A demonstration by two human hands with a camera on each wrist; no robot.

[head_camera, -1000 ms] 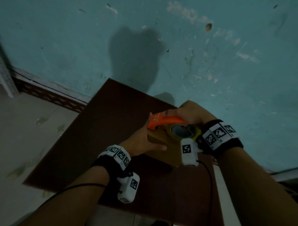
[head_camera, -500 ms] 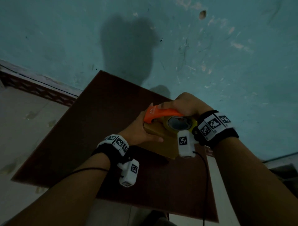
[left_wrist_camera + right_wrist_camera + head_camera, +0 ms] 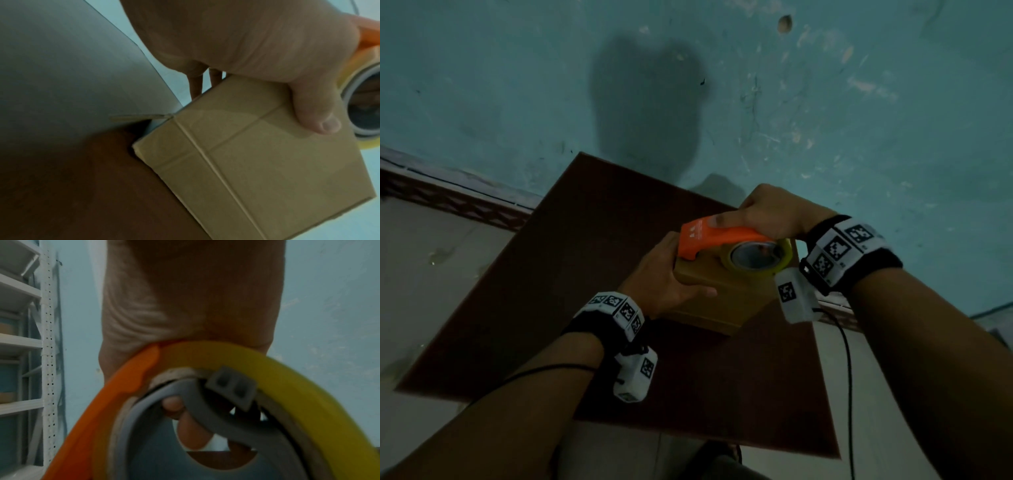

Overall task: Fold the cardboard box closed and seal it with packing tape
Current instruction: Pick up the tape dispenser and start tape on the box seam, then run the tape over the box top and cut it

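A small brown cardboard box stands closed on a dark red-brown table. My left hand grips its left side, the thumb laid on the near face and the fingers round the far side. An orange tape dispenser with a yellowish tape roll sits on the box top, its nose at the top's left edge. My right hand grips the dispenser from above, fingers curled through the roll's core.
The table's far edge meets a teal wall. Pale floor lies on the left and below the table. White metal shelving stands to the left in the right wrist view. A black cable hangs from my right wrist.
The dispenser has slid a little leftward across the box top, its nose now at the left edge. My left hand keeps its hold on the box.
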